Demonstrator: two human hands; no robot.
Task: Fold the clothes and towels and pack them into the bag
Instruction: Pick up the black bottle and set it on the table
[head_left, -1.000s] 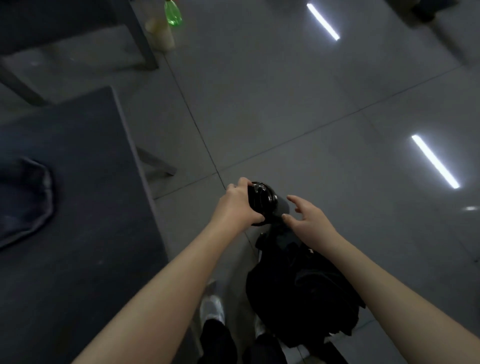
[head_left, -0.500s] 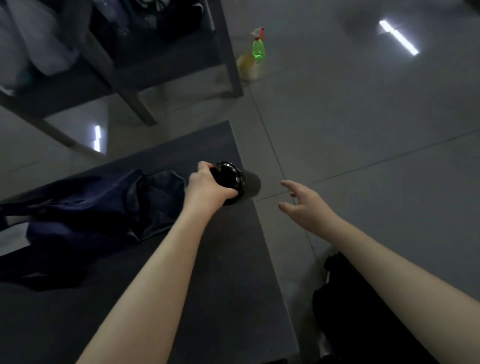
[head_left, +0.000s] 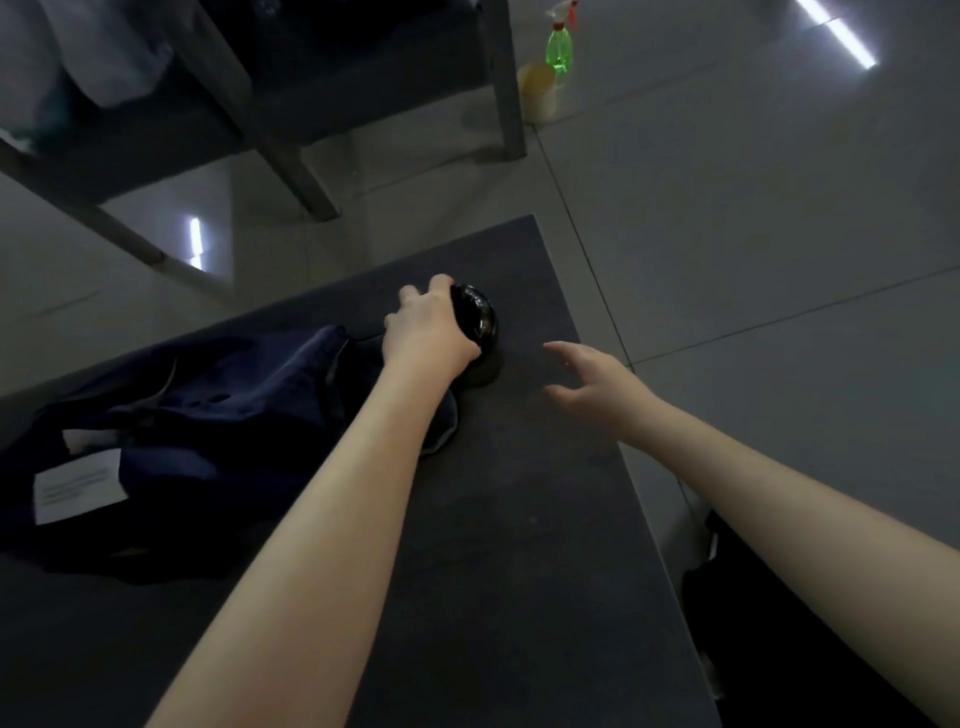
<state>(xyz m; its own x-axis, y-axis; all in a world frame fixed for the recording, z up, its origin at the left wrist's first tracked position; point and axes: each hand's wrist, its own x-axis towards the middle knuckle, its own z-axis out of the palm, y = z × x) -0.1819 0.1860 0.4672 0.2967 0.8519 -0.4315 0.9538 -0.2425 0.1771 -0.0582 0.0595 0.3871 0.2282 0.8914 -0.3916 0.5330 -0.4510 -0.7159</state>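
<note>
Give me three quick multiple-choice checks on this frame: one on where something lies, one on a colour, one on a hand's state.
1. Where does the navy garment lie?
A. on the floor
B. on the dark table
C. in the bag

2. What colour is the body of the spray bottle?
A. green
B. blue
C. black

3. What state is the right hand in?
A. gripping the garment
B. clenched in a fist
C. open, holding nothing

Answers:
1. B, it is spread across the tabletop.
2. A, its body is clear green.
3. C, its fingers are spread above the table, while the left hand grips the black round object.
</note>
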